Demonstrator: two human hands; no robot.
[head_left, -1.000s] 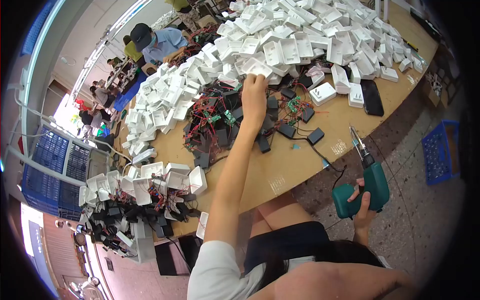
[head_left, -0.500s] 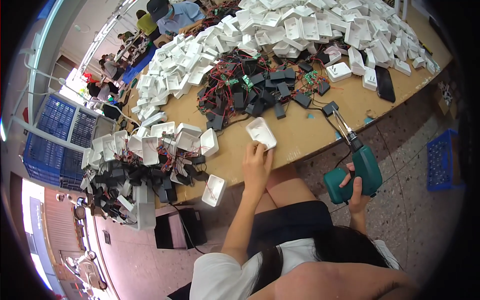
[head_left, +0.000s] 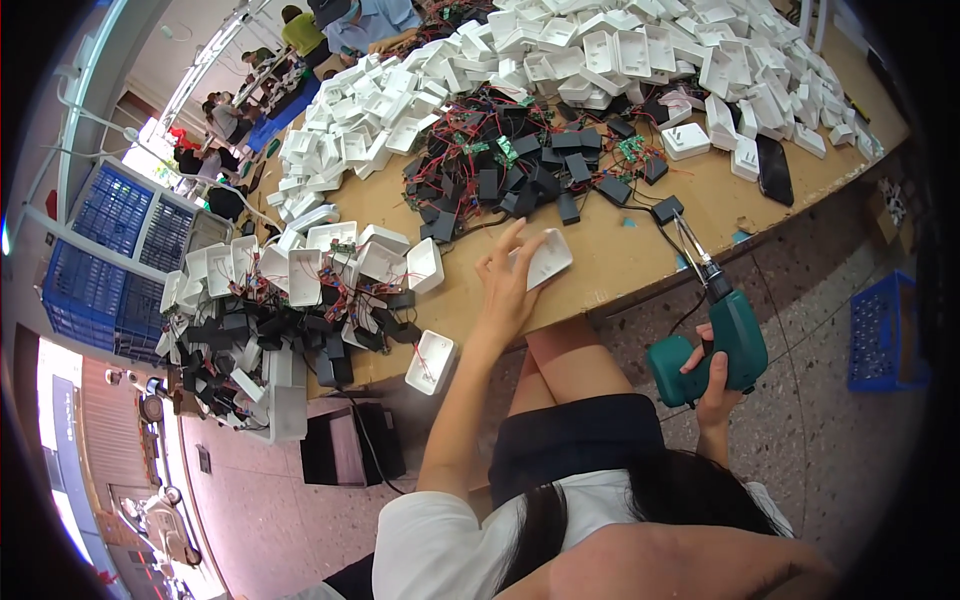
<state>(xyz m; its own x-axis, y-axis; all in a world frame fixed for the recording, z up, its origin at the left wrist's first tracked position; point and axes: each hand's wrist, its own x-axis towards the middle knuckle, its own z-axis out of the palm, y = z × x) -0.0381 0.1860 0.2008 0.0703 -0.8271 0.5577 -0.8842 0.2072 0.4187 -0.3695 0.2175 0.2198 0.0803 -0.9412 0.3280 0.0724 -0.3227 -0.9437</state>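
Note:
My left hand point(head_left: 508, 283) is at the table's near edge with its fingers spread and raised. Its thumb side is beside a white plastic case half point(head_left: 549, 262), which lies open side up; whether the thumb touches it I cannot tell. My right hand point(head_left: 712, 375) is wrapped round the handle of a green soldering gun point(head_left: 738, 340), held off the table's edge. The gun's thin metal tip points up and away, close to a small black box point(head_left: 667, 208) on the table. Another white case half with a red wire point(head_left: 431, 362) sits at the table edge, left of my forearm.
White case halves point(head_left: 600, 55) are heaped along the far side. Before them lie black boxes, green boards and red wires point(head_left: 510, 160). A second pile point(head_left: 300, 290) stands at left. A black phone point(head_left: 774, 170) lies at right, and a blue crate point(head_left: 886, 335) is on the floor.
My left fingers have come up off the white case half and spread. The case half lies slightly further right and turned. The right hand keeps its grip on the soldering gun.

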